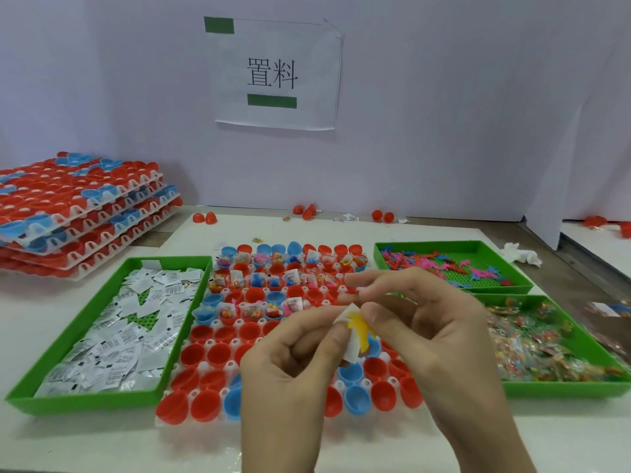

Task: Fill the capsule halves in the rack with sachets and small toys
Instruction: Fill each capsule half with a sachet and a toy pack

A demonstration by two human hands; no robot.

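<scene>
left hand (293,367) pinches white sachet (349,351) | right hand (426,322) pinches yellow toy (361,331) against it | both probably light, floppy; best edge-held

Rack (209,342) middle behind left hand (290,363) and right hand (426,322); stacked racks (78,206) partly beyond left edge

We read two black characters, 置料, on the white paper sheet (276,75) taped to the wall (444,114). The sachets (112,332) in the left tray (24,402) carry dark print too small for us to read.
</scene>
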